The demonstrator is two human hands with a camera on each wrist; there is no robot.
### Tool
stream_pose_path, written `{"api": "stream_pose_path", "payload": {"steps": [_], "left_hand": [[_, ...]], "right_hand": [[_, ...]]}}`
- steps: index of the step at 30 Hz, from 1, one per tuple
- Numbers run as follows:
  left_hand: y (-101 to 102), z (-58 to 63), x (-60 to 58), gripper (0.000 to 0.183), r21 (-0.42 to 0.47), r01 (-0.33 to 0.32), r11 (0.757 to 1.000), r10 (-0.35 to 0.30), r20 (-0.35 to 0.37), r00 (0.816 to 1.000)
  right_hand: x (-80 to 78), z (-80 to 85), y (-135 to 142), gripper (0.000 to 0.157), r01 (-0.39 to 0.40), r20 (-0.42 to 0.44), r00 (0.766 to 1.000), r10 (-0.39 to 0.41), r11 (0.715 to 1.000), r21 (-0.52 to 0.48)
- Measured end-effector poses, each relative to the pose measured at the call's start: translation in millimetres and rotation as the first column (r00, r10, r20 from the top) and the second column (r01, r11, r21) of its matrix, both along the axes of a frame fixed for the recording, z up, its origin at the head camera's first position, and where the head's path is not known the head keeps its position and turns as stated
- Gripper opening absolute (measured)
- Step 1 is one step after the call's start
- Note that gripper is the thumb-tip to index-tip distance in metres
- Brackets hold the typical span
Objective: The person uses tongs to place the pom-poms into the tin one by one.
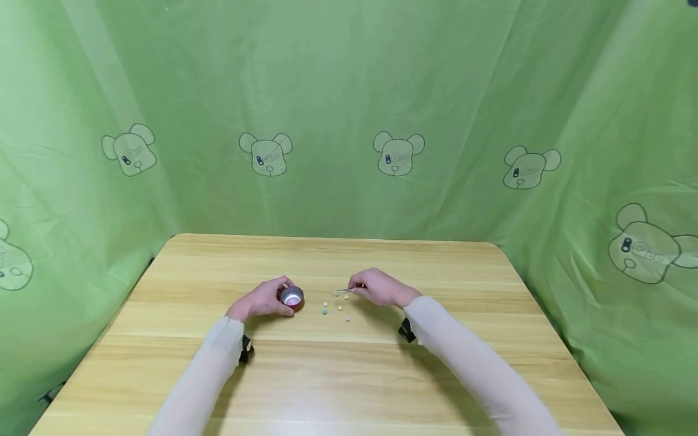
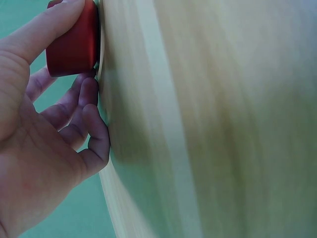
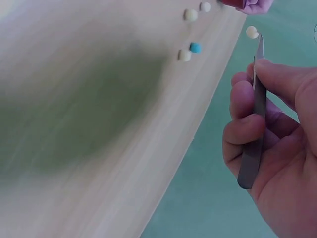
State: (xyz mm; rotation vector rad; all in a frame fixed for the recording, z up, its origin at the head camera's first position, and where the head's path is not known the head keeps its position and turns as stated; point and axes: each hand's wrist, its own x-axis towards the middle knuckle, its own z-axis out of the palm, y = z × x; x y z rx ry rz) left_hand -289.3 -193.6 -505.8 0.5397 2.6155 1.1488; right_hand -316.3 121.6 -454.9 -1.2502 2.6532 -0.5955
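Note:
My left hand [image 1: 265, 298] holds a small round red tin [image 2: 74, 44] on the table, thumb on the near side and fingers around the far side. The tin's silver inside faces up in the head view, with something pale pink at the bottom. In my right hand [image 1: 380, 287] is a pair of metal tweezers [image 3: 257, 114], gripped between thumb and fingers and pointing left. At their tips sits a small cream ball [image 3: 252, 32]. Between the hands lie several small balls, among them a teal ball [image 1: 325, 312], a pink ball [image 1: 347, 319] and a yellow ball [image 1: 340, 308].
The wooden table [image 1: 349, 375] stretches around both hands. A green curtain [image 1: 332, 72] printed with bear heads hangs behind it and along both sides. Each wrist carries a black camera.

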Motion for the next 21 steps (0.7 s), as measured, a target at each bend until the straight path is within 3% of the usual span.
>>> {"api": "stream_pose_path", "payload": {"steps": [9, 21], "left_hand": [[0.2, 0.7, 0.9, 0.051, 0.005, 0.000, 1.000, 0.000, 0.004, 1.000], [-0.3, 1.2, -0.2, 0.052, -0.001, 0.010, 1.000, -0.010, -0.023, 1.000]], "right_hand": [[-4.0, 9.3, -31.6, 0.012, -0.017, 0.046, 0.999, 0.016, 1.000, 0.021], [-6.5, 7.4, -64.8, 0.016, -0.028, 0.102, 0.994, 0.026, 0.999, 0.017]]}}
